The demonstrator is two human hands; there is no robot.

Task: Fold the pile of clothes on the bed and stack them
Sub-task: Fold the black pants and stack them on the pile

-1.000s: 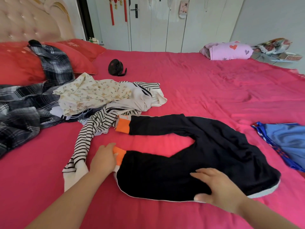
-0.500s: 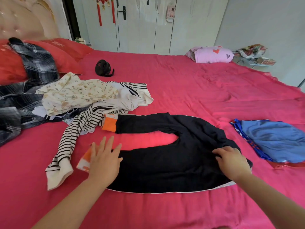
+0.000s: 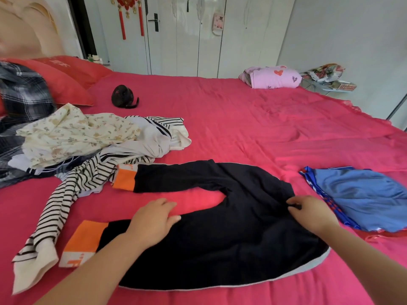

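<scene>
Black trousers (image 3: 220, 249) lie flat on the red bed (image 3: 242, 128), orange cuffs pointing left and legs apart. The right hand (image 3: 312, 213) pinches a bunch of fabric near the seat, fingers curled tight on it. The left hand (image 3: 154, 219) sits on the near leg's inner edge, blurred — can't tell if it grips. The unfolded pile (image 3: 77, 137) sits just beyond the cuffs — a blue garment (image 3: 363, 194) lies to the right.

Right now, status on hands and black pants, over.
Left hand flat on near leg of black pants. Right hand pinching fabric by the crotch. Striped top crowds the far cuff.
</scene>
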